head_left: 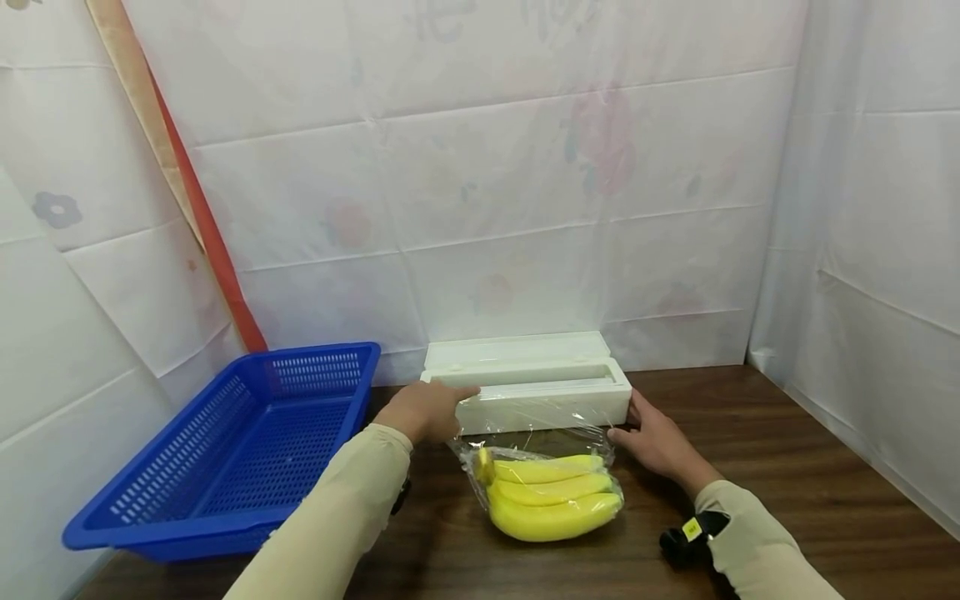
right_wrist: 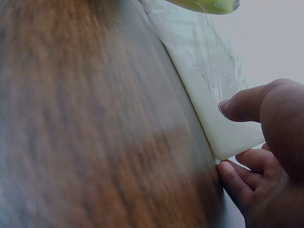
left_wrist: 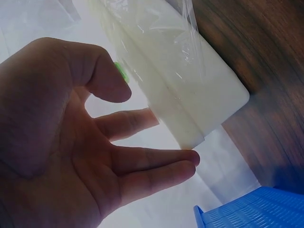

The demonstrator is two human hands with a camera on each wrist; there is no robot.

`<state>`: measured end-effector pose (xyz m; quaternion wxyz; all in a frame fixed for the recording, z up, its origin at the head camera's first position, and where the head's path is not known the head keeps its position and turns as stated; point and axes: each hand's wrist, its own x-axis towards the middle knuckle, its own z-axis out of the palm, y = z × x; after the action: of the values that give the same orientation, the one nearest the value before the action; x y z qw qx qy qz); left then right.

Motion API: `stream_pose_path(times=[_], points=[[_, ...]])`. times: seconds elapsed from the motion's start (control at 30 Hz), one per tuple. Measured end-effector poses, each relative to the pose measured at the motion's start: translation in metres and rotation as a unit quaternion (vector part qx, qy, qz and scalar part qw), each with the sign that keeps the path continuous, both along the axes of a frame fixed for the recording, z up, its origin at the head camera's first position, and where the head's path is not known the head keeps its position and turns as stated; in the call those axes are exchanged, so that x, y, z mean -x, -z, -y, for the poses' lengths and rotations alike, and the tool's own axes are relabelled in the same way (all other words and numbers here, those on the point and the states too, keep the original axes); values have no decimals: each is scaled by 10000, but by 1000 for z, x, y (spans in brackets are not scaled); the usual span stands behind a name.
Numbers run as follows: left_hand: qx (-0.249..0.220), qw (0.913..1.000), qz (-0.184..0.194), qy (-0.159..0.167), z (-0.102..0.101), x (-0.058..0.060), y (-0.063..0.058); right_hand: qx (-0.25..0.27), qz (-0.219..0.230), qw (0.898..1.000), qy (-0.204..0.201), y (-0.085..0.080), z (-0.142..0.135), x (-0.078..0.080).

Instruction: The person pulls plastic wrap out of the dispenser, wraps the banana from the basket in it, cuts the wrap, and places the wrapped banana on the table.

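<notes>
A white plastic-wrap dispenser (head_left: 547, 407) stands with its lid (head_left: 517, 348) raised at the back. From it, clear plastic wrap (head_left: 540, 421) runs forward to a bunch of yellow bananas (head_left: 551, 500), which the wrap covers. My left hand (head_left: 427, 410) is at the dispenser's left end, its index finger extended along the top front edge. In the left wrist view, the fingers (left_wrist: 156, 173) are fairly straight beside the box end and the thumb is bent, apart from it. My right hand (head_left: 660, 437) holds the dispenser's right end, fingers at the side and thumb (right_wrist: 242, 104) at the front by the film.
A blue perforated basket (head_left: 225, 525) stands on the left of the dark wooden table (head_left: 750, 433). White patterned sheeting (head_left: 487, 208) hangs behind and on both sides. A red and tan strip (head_left: 202, 217) slants down it behind the basket.
</notes>
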<state>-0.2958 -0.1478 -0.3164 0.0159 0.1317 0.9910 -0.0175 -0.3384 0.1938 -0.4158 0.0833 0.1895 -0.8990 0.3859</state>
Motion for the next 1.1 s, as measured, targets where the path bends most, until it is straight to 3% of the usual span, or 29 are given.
stream_pose_path(times=[0.7, 1.1], points=[[-93, 9994, -234, 227, 10, -1, -4, -6, -50, 10000, -3, -2, 3, 4], [-522, 9978, 344, -232, 7, 4, -6, -116, 94, 9998, 95, 0, 0, 4]])
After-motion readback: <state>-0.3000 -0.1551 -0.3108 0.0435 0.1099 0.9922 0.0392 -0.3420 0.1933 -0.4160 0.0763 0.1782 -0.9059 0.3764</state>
